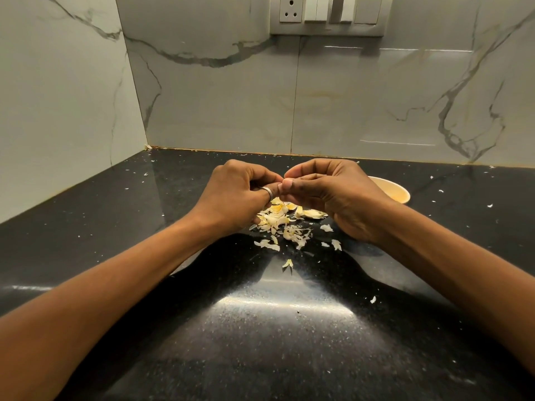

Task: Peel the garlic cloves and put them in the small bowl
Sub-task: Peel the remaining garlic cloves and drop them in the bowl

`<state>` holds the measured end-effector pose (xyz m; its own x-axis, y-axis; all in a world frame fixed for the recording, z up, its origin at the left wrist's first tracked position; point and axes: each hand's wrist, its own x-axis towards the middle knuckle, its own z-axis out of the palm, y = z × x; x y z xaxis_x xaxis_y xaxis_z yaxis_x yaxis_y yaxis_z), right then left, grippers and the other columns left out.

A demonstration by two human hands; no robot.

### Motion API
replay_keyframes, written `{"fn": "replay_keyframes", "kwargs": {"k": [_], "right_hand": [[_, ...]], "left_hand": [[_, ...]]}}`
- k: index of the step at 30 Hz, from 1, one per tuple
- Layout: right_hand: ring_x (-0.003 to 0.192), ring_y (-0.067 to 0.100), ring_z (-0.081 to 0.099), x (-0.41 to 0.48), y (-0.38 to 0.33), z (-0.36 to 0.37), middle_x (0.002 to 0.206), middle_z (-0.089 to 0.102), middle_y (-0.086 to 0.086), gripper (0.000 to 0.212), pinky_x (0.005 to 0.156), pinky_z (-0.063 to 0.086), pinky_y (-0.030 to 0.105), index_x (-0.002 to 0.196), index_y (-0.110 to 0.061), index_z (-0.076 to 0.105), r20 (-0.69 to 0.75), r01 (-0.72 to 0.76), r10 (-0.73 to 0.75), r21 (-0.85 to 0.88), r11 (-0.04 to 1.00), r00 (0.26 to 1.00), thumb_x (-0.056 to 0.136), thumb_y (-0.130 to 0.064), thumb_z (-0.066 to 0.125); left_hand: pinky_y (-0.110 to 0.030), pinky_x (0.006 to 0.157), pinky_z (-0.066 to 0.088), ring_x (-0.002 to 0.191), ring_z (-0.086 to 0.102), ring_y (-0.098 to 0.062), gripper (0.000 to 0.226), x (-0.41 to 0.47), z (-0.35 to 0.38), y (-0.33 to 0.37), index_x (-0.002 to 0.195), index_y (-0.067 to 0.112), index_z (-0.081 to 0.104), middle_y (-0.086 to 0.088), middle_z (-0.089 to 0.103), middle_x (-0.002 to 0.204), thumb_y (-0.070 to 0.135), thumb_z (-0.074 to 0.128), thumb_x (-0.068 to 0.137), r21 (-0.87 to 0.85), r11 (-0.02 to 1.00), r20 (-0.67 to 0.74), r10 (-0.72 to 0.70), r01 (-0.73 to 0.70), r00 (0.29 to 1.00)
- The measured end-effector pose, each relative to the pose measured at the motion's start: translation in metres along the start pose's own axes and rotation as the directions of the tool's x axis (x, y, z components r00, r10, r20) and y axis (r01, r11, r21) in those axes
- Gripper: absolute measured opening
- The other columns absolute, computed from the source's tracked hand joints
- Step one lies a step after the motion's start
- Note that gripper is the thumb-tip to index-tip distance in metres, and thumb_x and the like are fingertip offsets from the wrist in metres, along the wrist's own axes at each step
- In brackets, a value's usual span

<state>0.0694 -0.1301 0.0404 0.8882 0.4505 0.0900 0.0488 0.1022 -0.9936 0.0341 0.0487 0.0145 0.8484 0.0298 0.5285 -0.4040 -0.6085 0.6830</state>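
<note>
My left hand (237,192) and my right hand (327,192) meet fingertip to fingertip above the black counter, fingers curled. Whatever they pinch between them is hidden by the fingers, so no garlic clove shows. A ring sits on a finger of my left hand. Below the hands lies a pile of pale garlic skins (286,224). The small yellowish bowl (393,192) stands just behind and to the right of my right hand, half hidden by it; its contents are not visible.
The black speckled counter (275,328) runs to a marble wall at the back and left. Small skin flakes (373,299) are scattered around. A switch and socket panel (327,13) is on the wall above.
</note>
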Motion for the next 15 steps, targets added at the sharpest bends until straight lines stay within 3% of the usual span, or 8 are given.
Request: {"fn": "replay_keyframes", "kwargs": {"k": [6,15], "right_hand": [[0.077,0.023,0.075,-0.0001,0.002,0.0011,0.088,0.074,0.02,0.02,0.07,0.062,0.025,0.1,0.007,0.067,-0.006,0.011,-0.011,-0.001,1.0,1.0,0.081,0.008,0.072],[0.084,0.029,0.076,0.0028,0.0067,0.0015,0.096,0.073,0.027,0.018,0.078,0.063,0.031,0.1,0.007,0.068,-0.032,0.017,-0.017,-0.018,1.0,0.999,0.082,0.01,0.071]], "left_hand": [[-0.027,0.051,0.058,0.073,0.071,-0.016,0.014,-0.0003,0.0006,0.0014,0.099,0.02,0.077,-0.001,0.073,0.079,0.028,0.074,0.089,-0.017,0.999,0.028,-0.047,0.048,0.999],[-0.033,0.052,0.061,0.063,0.071,-0.02,0.009,-0.0016,0.0036,0.0019,0.1,0.021,0.075,0.0,0.07,0.071,0.023,0.07,0.094,0.078,0.996,-0.004,-0.033,0.033,0.999]]}}
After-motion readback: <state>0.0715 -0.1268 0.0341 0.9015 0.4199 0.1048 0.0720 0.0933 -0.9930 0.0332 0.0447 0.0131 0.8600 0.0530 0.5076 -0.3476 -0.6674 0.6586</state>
